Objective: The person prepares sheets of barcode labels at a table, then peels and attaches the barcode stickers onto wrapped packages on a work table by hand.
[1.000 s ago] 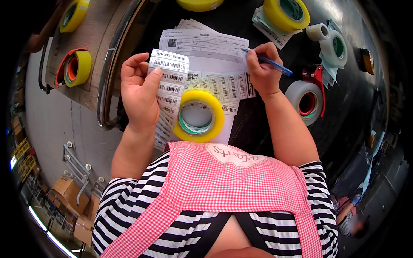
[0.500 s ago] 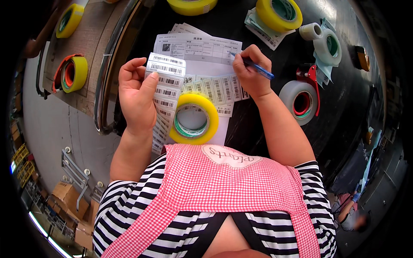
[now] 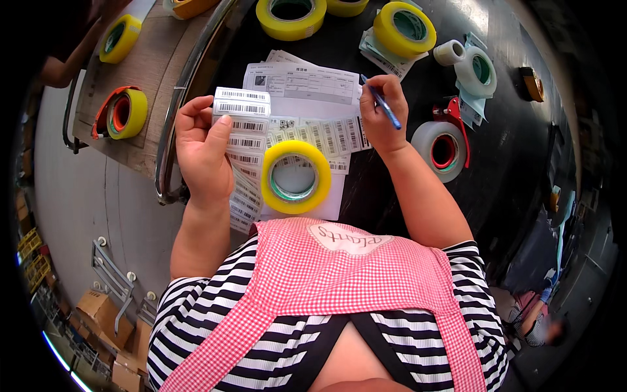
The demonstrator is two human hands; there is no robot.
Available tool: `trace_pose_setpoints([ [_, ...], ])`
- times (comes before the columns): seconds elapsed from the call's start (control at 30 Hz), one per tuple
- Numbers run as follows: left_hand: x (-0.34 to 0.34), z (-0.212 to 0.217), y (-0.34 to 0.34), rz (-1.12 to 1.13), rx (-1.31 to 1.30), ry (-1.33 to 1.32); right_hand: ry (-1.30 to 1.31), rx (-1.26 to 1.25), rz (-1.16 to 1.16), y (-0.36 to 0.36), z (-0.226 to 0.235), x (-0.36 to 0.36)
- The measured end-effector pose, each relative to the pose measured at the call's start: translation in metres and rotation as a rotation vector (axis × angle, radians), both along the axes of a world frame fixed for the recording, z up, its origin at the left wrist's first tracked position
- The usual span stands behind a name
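My left hand holds up a long strip of white barcode labels, thumb pressed on its upper part; the strip hangs down past my wrist. My right hand grips a blue pen with its tip over white printed paper sheets on the black table. A yellow tape roll lies flat on the papers between my hands, next to more barcode label sheets.
Several yellow tape rolls lie at the table's far edge. A white tape roll in a red dispenser sits right of my right hand. Another person's arm reaches over a wooden board with a yellow roll in a red dispenser.
The view has shifted slightly. My right hand with the pen has moved left onto the papers' upper right part. My left hand still holds the label strip.
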State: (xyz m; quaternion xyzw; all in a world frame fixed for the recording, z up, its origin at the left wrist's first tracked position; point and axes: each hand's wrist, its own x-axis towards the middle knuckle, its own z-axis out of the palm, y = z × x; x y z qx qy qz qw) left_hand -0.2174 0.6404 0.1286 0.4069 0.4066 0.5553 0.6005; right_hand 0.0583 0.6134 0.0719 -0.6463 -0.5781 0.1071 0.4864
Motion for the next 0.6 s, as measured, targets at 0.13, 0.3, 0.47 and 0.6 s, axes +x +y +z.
trace_pose_setpoints([
  [0.13,-0.014,0.013,-0.006,0.001,0.044,-0.019,-0.542,-0.027,0.185,-0.024,0.035,0.005],
  [0.3,-0.015,0.030,-0.020,-0.092,0.104,-0.137,-0.836,-0.321,0.252,-0.087,0.047,-0.005],
  [0.47,-0.021,0.056,-0.039,-0.179,0.180,-0.221,-0.355,-0.229,0.167,-0.108,0.082,-0.035],
  [0.6,-0.020,0.080,-0.048,-0.250,0.318,-0.235,0.542,-0.401,0.466,-0.121,0.121,-0.082],
])
